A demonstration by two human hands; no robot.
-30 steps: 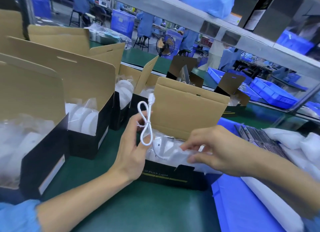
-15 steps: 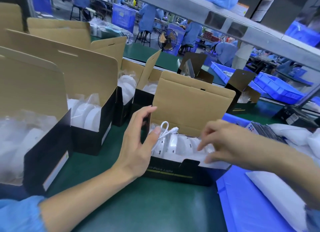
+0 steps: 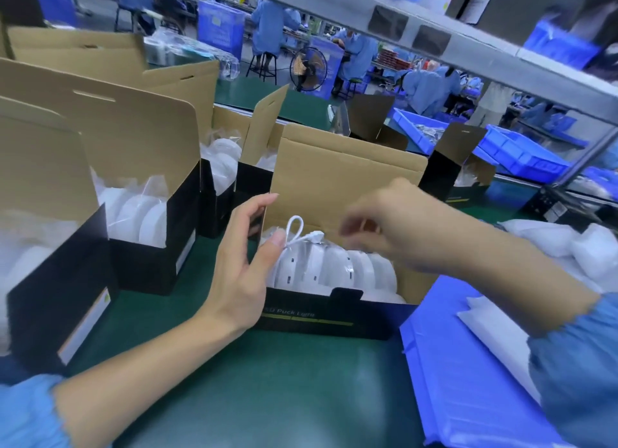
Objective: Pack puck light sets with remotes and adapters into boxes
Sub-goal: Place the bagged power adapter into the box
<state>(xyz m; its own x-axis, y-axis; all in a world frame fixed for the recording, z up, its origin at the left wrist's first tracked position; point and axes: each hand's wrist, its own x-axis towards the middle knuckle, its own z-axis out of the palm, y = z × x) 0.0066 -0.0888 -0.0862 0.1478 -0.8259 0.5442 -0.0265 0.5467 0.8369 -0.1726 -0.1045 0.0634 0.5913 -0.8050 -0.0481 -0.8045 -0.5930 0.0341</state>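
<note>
An open black box (image 3: 321,320) with a raised brown lid stands on the green table in front of me. Inside it lie several white puck lights (image 3: 331,267) in clear plastic. A coiled white cable (image 3: 296,233) rests on top of them at the box's left end. My left hand (image 3: 247,263) is at the box's left wall, its thumb pressing on the cable and its fingers spread. My right hand (image 3: 391,226) hovers blurred over the middle of the box, fingers curled downward, nothing seen in it.
Several more open black boxes (image 3: 150,247) with white puck lights stand in rows to the left and behind. A blue tray (image 3: 468,374) with white bagged items lies at the right. Blue bins (image 3: 521,153) sit behind, under a metal shelf rail. Workers sit in the background.
My left hand brought the coiled cable down from in front of the lid into the box and let it rest on the pucks. My right hand lifted from the pucks to above the box.
</note>
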